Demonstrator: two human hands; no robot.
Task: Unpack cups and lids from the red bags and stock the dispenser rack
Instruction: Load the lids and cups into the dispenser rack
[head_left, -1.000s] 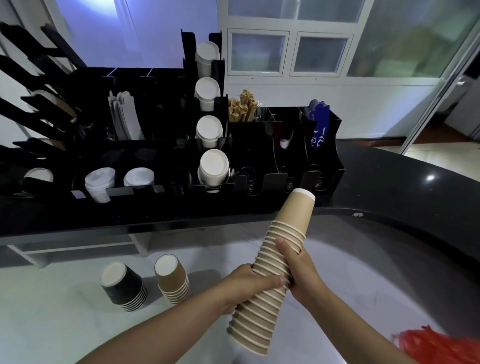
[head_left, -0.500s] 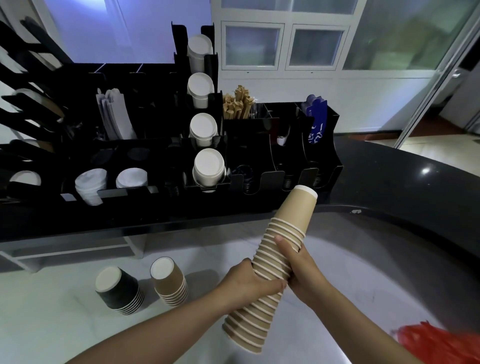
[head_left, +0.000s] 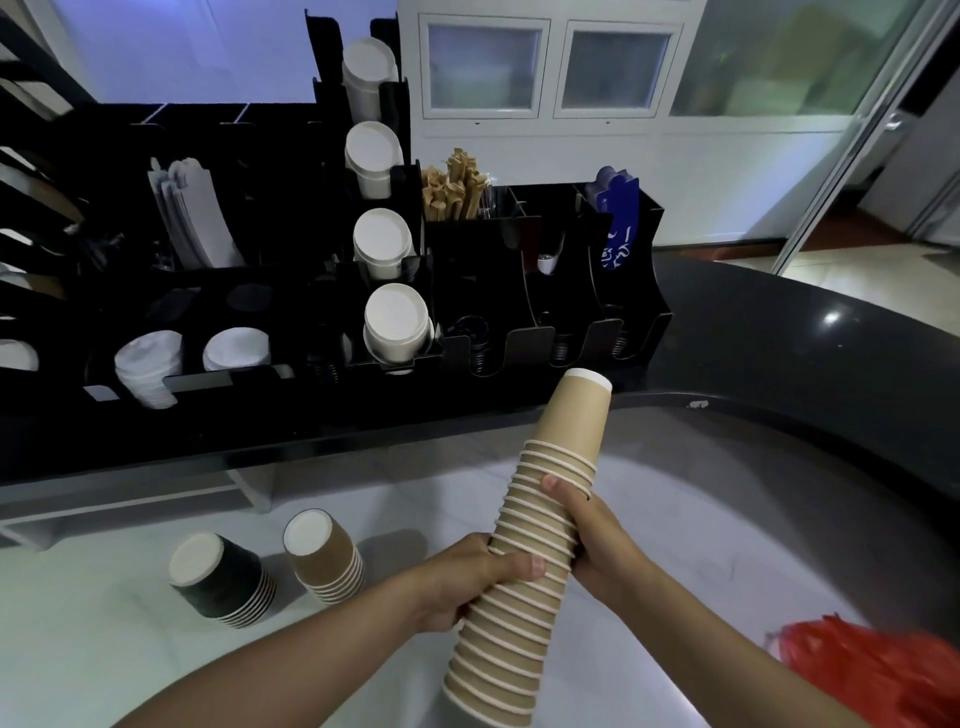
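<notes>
A long stack of nested tan paper cups (head_left: 540, 525) points bottom-up toward the black dispenser rack (head_left: 493, 312). My left hand (head_left: 462, 582) grips the stack's lower half from the left. My right hand (head_left: 592, 535) holds it from the right, thumb across the rims. The stack's top cup sits just below the rack's right front slots. A column of white cup stacks (head_left: 397, 322) fills the rack's middle. A red bag (head_left: 872, 670) lies at the bottom right corner, partly cut off.
On the white counter (head_left: 104, 649) stand a short stack of black cups (head_left: 218, 577) and a short stack of tan cups (head_left: 324, 556), both upside down. White lids (head_left: 150, 364) sit in the rack's left bays. Brown stirrers (head_left: 452, 192) and blue packets (head_left: 618, 218) fill upper bins. A dark curved countertop (head_left: 779, 353) runs right.
Both hands keep their hold on the tan stack, which has barely shifted. The view has drifted slightly, so the rack and counter sit a little further left.
</notes>
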